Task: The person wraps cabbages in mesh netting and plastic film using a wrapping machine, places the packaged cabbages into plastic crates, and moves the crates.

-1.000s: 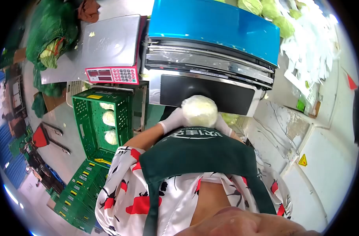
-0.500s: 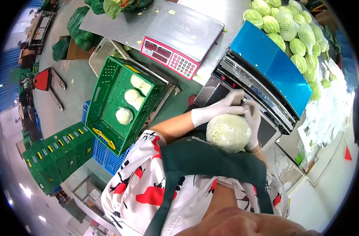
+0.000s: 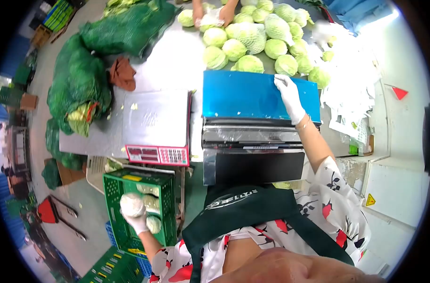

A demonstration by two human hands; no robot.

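Observation:
My left hand (image 3: 138,222), in a white glove, holds a pale cabbage in clear film (image 3: 132,204) over the green crate (image 3: 167,200) on the left. More wrapped cabbages (image 3: 153,224) lie inside that crate, partly behind the held one. My right hand (image 3: 289,98), also gloved, reaches across the blue cover (image 3: 243,92) of the film-wrapping machine (image 3: 255,165). Its fingers are stretched toward the cover's far edge, and no object shows in them. Just beyond that edge lie loose green cabbages (image 3: 249,64).
A scale (image 3: 156,120) stands left of the machine. Bulging green net sacks (image 3: 78,80) lie at the table's left. Another person's hands (image 3: 214,18) work among the cabbages at the back. White foam net sleeves (image 3: 349,94) are heaped at the right, and a pallet jack (image 3: 47,210) is on the floor.
My left hand has carried the wrapped cabbage from in front of my apron to the crate. My right hand has let go of it and moved forward onto the blue cover. The view has turned.

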